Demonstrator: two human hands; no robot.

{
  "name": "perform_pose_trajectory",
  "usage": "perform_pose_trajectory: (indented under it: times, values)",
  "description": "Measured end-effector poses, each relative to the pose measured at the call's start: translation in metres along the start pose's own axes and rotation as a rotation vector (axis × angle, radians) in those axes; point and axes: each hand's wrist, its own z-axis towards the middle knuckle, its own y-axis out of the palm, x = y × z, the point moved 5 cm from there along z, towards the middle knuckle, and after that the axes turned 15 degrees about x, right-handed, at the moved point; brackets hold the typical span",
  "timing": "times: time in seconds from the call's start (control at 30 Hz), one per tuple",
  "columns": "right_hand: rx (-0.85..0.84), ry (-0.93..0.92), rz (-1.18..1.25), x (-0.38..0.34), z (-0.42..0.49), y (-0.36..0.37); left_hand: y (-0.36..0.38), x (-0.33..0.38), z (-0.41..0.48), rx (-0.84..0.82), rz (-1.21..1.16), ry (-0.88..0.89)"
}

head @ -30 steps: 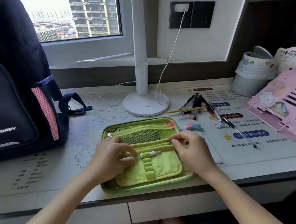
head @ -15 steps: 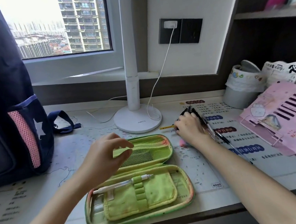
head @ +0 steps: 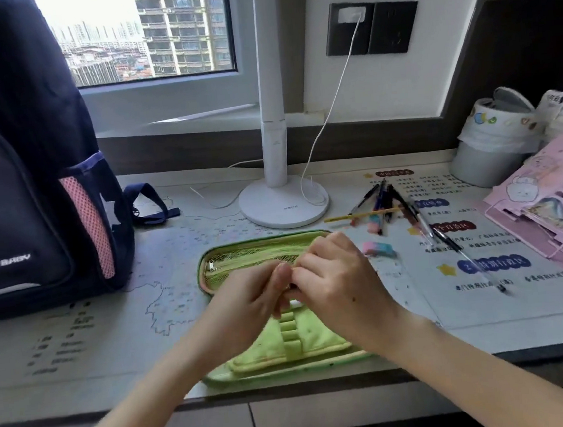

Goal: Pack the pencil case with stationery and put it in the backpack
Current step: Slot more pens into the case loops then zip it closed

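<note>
The green pencil case (head: 243,263) lies open at the desk's front edge, mesh pocket at the back, loop flap (head: 306,345) in front. My left hand (head: 247,302) and my right hand (head: 338,283) meet fingertip to fingertip over the loop strip. A small dark bit of a pen shows between the fingers, pinched by my right hand; the rest is hidden. Whether my left hand grips anything is hidden. A pile of pens (head: 385,203), a yellow pencil (head: 359,215) and a pink-blue eraser (head: 378,248) lie right of the case. The navy backpack (head: 14,204) stands at the left.
A white lamp base (head: 284,202) with its charging cable sits behind the case. One loose pen (head: 463,257) lies further right. A pink book stand (head: 554,200) and a lined bin (head: 487,152) fill the right side. The backpack's strap (head: 148,205) trails on the desk.
My right hand came back from the pen pile to the case. My left hand dropped from above the mesh pocket to meet it over the loops.
</note>
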Motion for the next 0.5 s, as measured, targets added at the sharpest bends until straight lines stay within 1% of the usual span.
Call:
perform_pose_trajectory:
  times: [0.07, 0.13, 0.2, 0.3, 0.37, 0.43, 0.5]
  values:
    - [0.017, 0.099, 0.097, -0.009, 0.000, 0.000, -0.002, -0.005, -0.011, 0.017, 0.017, -0.032]
    - [-0.008, 0.219, 0.185, -0.012, -0.004, 0.000, -0.011, -0.016, -0.022, 0.032, -0.035, -0.132]
    - [-0.045, 0.310, 0.197, -0.007, -0.013, -0.001, -0.024, -0.030, -0.032, 0.075, -0.096, -0.242]
    - [-0.082, 0.342, 0.167, 0.004, -0.029, -0.003, -0.044, -0.042, -0.045, 0.120, -0.153, -0.342]
    - [-0.105, 0.341, 0.203, 0.004, -0.037, -0.003, -0.045, -0.039, -0.051, 0.066, -0.122, -0.314]
    - [-0.126, 0.330, 0.224, -0.003, -0.042, -0.001, -0.042, -0.033, -0.052, 0.031, 0.026, -0.210]
    - [-0.149, 0.392, 0.258, -0.004, -0.046, 0.000, -0.044, -0.034, -0.051, 0.087, 0.141, -0.128]
